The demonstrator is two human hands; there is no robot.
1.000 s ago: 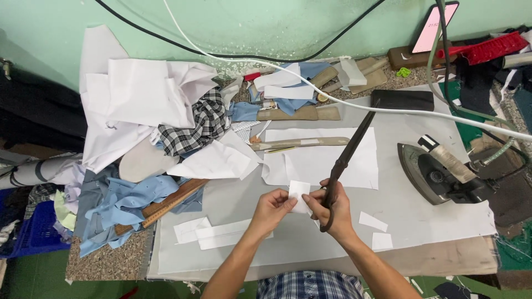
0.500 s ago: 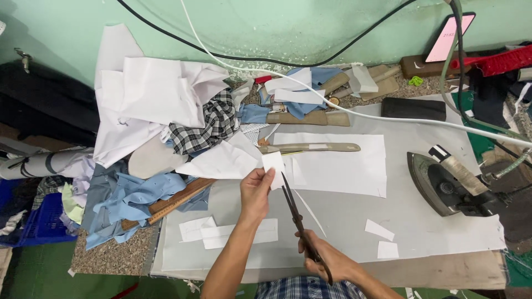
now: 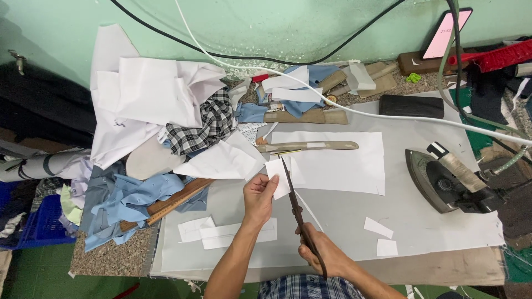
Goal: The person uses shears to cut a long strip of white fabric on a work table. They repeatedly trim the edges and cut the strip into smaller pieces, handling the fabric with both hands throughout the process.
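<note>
My left hand [image 3: 259, 195] pinches the small white rectangular fabric piece [image 3: 279, 176] by its lower left edge, holding it above the grey-covered tabletop [image 3: 343, 221]. My right hand [image 3: 327, 254] is closed around the handles of the long dark metal shears [image 3: 298, 213]. The blades appear to meet the piece's right edge, though the contact is hard to confirm. A dark flat iron [image 3: 443, 180] sits well apart, to the right.
</note>
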